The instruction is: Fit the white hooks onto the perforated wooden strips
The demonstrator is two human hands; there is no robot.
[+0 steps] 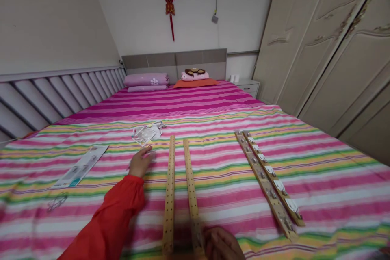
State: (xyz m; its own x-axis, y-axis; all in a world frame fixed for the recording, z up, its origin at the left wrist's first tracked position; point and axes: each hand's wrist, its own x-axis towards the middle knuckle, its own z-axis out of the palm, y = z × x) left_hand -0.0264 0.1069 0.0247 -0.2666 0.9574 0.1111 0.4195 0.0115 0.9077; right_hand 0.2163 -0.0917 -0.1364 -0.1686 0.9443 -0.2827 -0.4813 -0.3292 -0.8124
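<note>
Two bare wooden strips with rows of holes (170, 183) lie side by side on the striped bedspread (213, 130), running away from me. My left hand (140, 162), in a red sleeve, rests on the bedspread just left of them, fingers curled, near a pile of small clear packets (148, 132). My right hand (221, 243) sits at the near end of the right strip, blurred, fingers bent beside or on it. Further right lie two more strips (268, 178) fitted with white and metal pieces.
A printed sheet (81, 166) and a small wire-like item (57, 202) lie at the left. Pillows (146, 79) and a folded cushion (195, 75) sit at the headboard. A padded wall panel runs along the left, wardrobe doors (335, 48) along the right.
</note>
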